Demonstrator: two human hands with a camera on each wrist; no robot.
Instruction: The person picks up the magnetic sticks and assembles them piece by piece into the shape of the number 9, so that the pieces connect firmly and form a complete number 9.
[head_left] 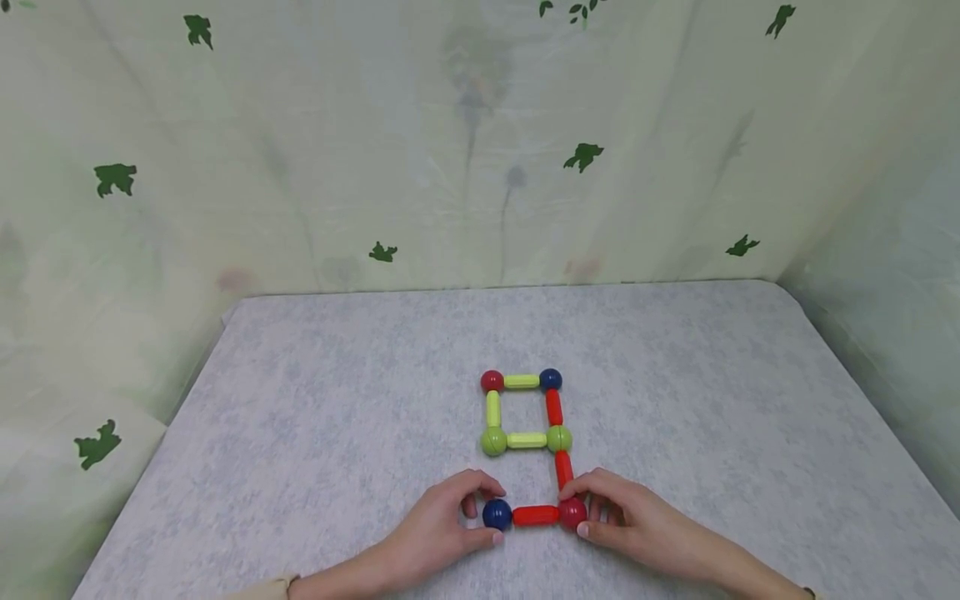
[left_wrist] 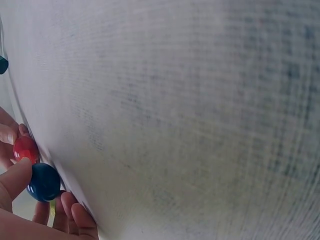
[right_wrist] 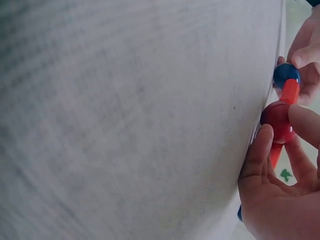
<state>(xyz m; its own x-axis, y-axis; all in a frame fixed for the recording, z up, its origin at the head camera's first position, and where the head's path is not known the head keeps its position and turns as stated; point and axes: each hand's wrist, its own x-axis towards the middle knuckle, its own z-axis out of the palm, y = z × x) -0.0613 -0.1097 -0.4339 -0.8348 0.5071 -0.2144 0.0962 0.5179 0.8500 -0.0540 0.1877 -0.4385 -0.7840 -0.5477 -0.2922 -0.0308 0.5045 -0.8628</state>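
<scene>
My left hand point(head_left: 435, 525) is at a dark blue ball point(head_left: 497, 514), with thumb and curled fingers on opposite sides of it. A red stick point(head_left: 536, 516) joins this ball to a red ball point(head_left: 573, 513), which my right hand point(head_left: 645, 525) pinches between thumb and fingers. In the right wrist view the thumb lies against the red ball point(right_wrist: 278, 121). From that ball another red stick point(head_left: 564, 472) runs up to a green ball point(head_left: 559, 438). Beyond it, sticks and balls form a square with a second green ball point(head_left: 493, 441) at its near left corner.
The square's far corners are a red ball point(head_left: 492, 382) and a blue ball point(head_left: 551, 379). Yellow-green sticks point(head_left: 527, 440) make three of its sides, a red stick point(head_left: 554, 407) the fourth. Everything lies on a grey table point(head_left: 315, 400) before a curtain point(head_left: 337, 167) with green leaf shapes.
</scene>
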